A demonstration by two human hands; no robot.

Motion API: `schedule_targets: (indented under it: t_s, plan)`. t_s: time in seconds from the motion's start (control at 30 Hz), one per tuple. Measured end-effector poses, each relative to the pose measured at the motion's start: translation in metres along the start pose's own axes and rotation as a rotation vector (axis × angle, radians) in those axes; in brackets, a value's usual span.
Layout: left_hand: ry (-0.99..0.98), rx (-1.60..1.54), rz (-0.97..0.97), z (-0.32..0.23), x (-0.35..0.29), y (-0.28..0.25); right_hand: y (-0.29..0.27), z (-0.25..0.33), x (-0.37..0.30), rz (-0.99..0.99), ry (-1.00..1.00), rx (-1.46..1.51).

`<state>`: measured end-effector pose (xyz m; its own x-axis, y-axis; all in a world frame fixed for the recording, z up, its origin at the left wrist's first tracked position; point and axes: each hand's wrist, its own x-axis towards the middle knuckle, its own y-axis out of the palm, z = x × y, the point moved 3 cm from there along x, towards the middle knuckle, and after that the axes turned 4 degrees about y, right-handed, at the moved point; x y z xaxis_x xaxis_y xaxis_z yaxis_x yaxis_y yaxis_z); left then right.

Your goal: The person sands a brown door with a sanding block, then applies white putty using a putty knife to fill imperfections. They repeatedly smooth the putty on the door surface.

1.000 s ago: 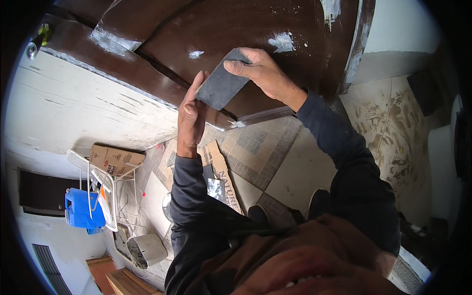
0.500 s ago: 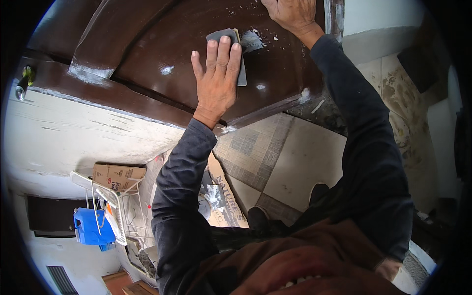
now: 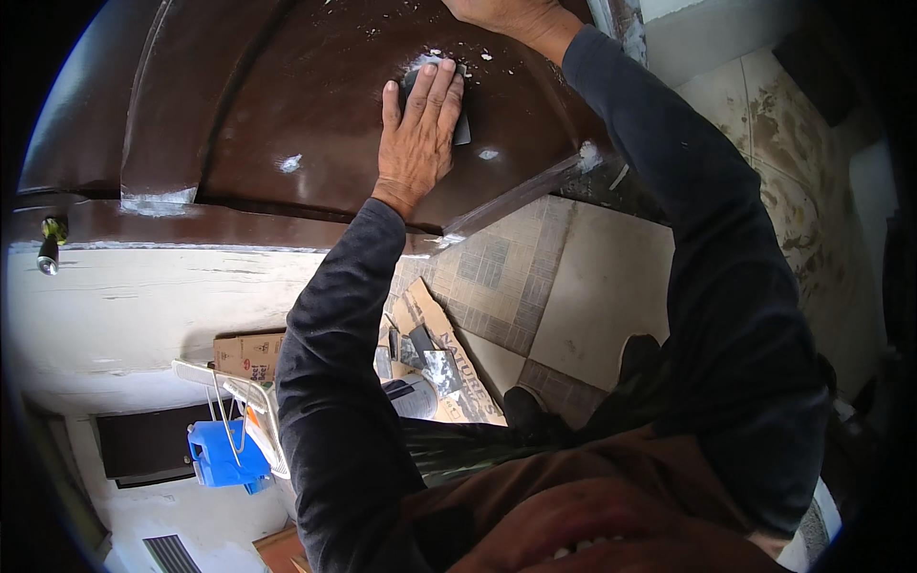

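Pressed flat under my left hand (image 3: 416, 134) is a dark grey piece of sandpaper (image 3: 462, 130), its fingers stretched over it against a brown wooden door (image 3: 325, 105). Whether a block backs the sandpaper is hidden by the hand. Beneath and beside it shows a whitish filler patch (image 3: 417, 65) with loose flecks around. Smaller pale patches, such as a white spot (image 3: 290, 164), mark the panel. My right hand (image 3: 516, 15) is at the top edge of the view, against or close to the door; its fingers are mostly cut off by the frame.
On the tiled floor (image 3: 602, 277) lies torn cardboard (image 3: 457, 353) with dark sheets and a round can (image 3: 413, 395). To the left are a metal-framed chair (image 3: 271, 411), a blue jug (image 3: 227, 453) and a cardboard box (image 3: 246, 355). A door handle (image 3: 49, 254) sticks out far left.
My left hand and the sandpaper have shifted over the panel onto the filler patch. The right hand has slid left and up, further out of view. The whole view has tilted slightly.
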<state>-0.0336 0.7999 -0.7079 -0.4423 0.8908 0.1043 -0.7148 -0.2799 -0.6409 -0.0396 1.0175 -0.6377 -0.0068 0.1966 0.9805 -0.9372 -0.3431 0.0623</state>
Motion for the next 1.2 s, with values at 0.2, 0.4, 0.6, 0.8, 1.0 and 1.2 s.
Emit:
schedule_targets:
  t_s: [0.2, 0.4, 0.6, 0.8, 1.0, 1.2]
  plan:
    - [-0.033, 0.036, -0.1, 0.011, 0.007, 0.011, 0.003, -0.014, -0.011, -0.021, -0.002, 0.03]
    - [0.032, -0.084, -0.16, -0.004, 0.02, 0.021, 0.008, -0.026, -0.025, -0.08, -0.014, 0.012]
    - [0.008, -0.056, -0.155, -0.011, 0.026, 0.027, 0.012, -0.035, -0.039, -0.113, -0.01, 0.018]
    - [0.087, -0.008, -0.044, -0.011, 0.024, 0.035, 0.013, -0.042, -0.041, -0.135, -0.008, 0.025]
    - [0.023, 0.0, -0.115, -0.014, 0.025, 0.034, 0.01, -0.044, -0.041, -0.135, -0.005, 0.027]
    - [0.067, -0.078, -0.147, -0.013, 0.034, 0.04, 0.01, -0.049, -0.047, -0.157, -0.002, 0.048]
